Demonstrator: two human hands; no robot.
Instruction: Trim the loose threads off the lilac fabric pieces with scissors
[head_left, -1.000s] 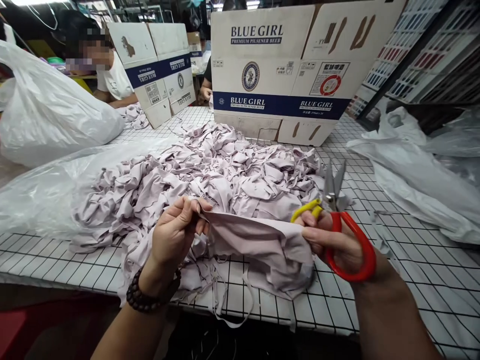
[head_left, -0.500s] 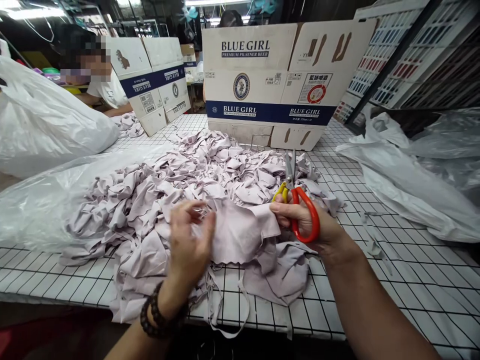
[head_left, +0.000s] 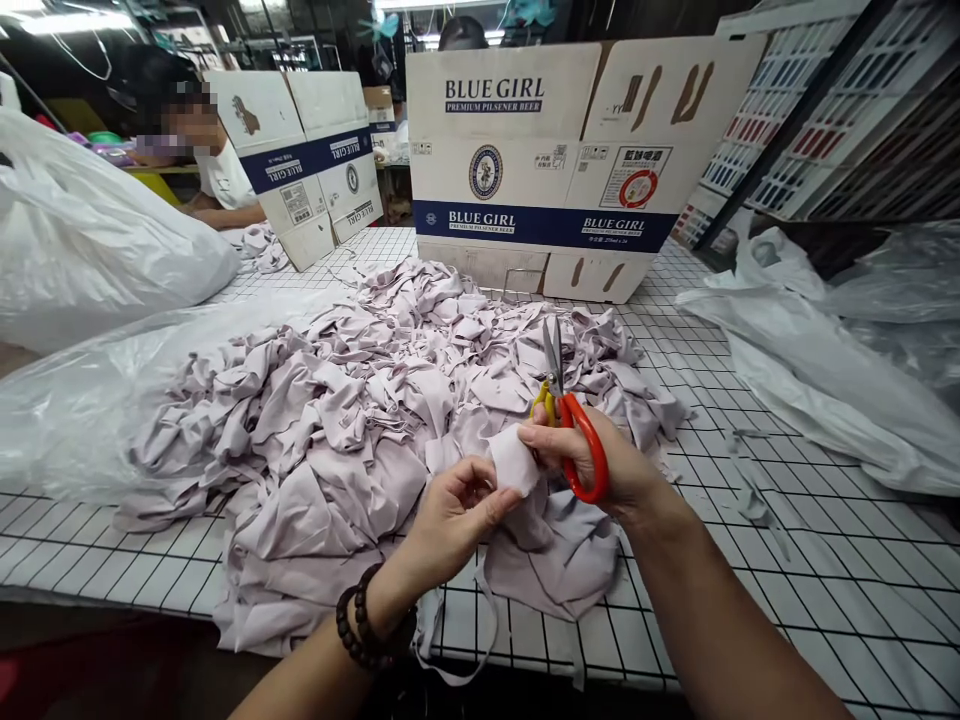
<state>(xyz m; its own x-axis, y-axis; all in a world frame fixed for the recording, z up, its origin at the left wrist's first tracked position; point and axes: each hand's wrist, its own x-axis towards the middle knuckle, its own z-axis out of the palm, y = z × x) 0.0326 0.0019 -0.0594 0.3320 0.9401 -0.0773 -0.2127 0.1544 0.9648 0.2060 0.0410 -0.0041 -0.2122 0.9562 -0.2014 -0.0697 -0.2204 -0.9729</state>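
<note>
My right hand (head_left: pixel 592 460) holds scissors (head_left: pixel 574 430) with red and yellow handles, blades pointing up and slightly apart. Between its thumb and fingers it also pinches a pale mauve fabric piece (head_left: pixel 512 462). On the lower left edge of that piece, my left hand (head_left: pixel 461 510) is closed in a pinch, a dark bead bracelet at its wrist. Below both hands hangs more of the mauve cloth, with a thin strap over the table's front edge. A large heap of similar fabric pieces (head_left: pixel 360 400) lies just beyond and to the left.
Beer cartons (head_left: pixel 525 130) stand upright at the back of the grid-patterned table (head_left: pixel 645 620). Plastic bags lie left (head_left: pixel 97 230) and right (head_left: pixel 817 370). Fabric scraps (head_left: pixel 754 500) lie on the right. Another person (head_left: pixel 225 185) sits at the far left.
My left hand has moved right and down to the fabric piece and pinches its edge. My right hand, with the scissors, has shifted slightly left. The held cloth is now bunched smaller.
</note>
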